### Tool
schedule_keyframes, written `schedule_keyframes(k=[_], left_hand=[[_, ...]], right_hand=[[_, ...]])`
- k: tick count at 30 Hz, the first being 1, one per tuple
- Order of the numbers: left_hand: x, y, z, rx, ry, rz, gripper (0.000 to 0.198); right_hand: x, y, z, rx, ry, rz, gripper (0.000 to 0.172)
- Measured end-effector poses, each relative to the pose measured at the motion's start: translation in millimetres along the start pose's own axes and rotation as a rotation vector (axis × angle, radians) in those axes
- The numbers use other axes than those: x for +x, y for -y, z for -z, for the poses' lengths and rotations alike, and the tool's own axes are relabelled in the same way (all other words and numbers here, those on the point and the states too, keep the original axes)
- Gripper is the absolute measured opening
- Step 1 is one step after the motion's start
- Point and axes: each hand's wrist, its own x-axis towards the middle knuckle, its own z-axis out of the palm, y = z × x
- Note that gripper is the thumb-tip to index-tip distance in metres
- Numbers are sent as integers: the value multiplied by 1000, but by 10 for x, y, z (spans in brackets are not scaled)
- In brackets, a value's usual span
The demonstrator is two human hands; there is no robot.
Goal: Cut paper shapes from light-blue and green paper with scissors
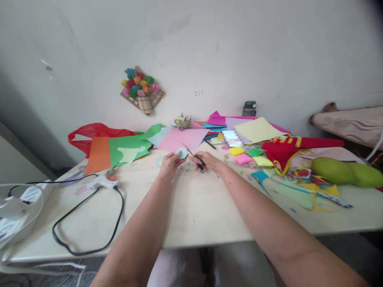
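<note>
Between the thumb and fingers of my left hand [171,164] is a small light-blue paper circle [182,152]. My right hand [209,161] is wrapped round the dark handles of a pair of scissors [198,160]. The scissor blades are parted and point up and left, close to the circle's right edge; I cannot tell whether they touch it. Tiny paper scraps [188,170] lie on the table below both hands. A pale ring-shaped offcut [159,161] lies just left of my left hand.
Beyond my hands lie a pink sheet [188,138], green paper [128,145] and orange paper [98,153]. At left is a hot glue gun [103,182] with a looped black cord. Coloured packets [243,159], paper offcuts [295,193] and green fruit [332,170] lie at right.
</note>
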Motion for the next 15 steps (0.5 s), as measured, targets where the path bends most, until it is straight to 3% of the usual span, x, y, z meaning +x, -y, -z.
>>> schedule_keyframes(k=[15], left_hand=[[4,12,-18,-58,-2,22,18]], right_hand=[[13,0,-47,-7,15,-17,29]])
